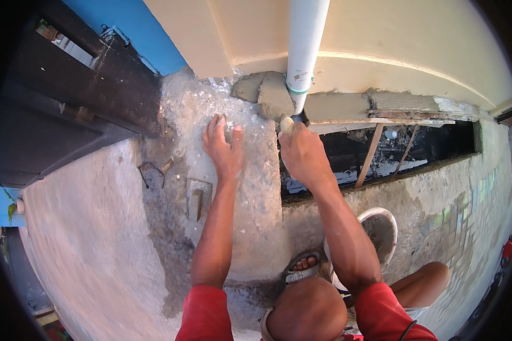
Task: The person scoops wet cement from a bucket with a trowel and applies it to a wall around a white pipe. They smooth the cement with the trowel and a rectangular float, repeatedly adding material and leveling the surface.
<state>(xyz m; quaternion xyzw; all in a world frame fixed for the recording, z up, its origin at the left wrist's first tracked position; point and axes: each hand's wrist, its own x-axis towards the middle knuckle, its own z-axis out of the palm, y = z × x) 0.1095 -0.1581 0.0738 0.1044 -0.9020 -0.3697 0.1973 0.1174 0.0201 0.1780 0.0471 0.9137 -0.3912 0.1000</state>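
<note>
Head view, nearest you: your sandal (300, 275) is resting on the concrete just left of the bucket (380, 211), which is sitting partly behind your right forearm and holding grey mix. Beyond your foot, the float (199, 199) is lying on the slab (256, 187) beside your left forearm, its handle facing up. On your right, the pit (461, 136) is opening dark below the ledge, with a wooden strip (370, 156) leaning across it, so you should be minding your elbow and any drips there.

Farther out, your left hand (224, 150) is holding nothing; its fingers are spreading, palm toward the slab. Whether it is bearing weight you cannot tell; if it is, you are probably steadier, and you should be leaving those fingers clear of the blade. Your right hand (301, 150) is closing around the handle of the trowel (276, 98), whose grey-coated blade is pointing away from you, just left of the foot of the pipe (306, 51). Wet-looking mortar (246, 88) is lying against the wall (392, 51) at the blade's left.

For a sound finish, you should be holding the blade nearly flat, lifting its leading edge slightly, and pressing evenly with a loose wrist. Around the pipe, you should be working with the tip in short strokes, without knocking the plastic.
</note>
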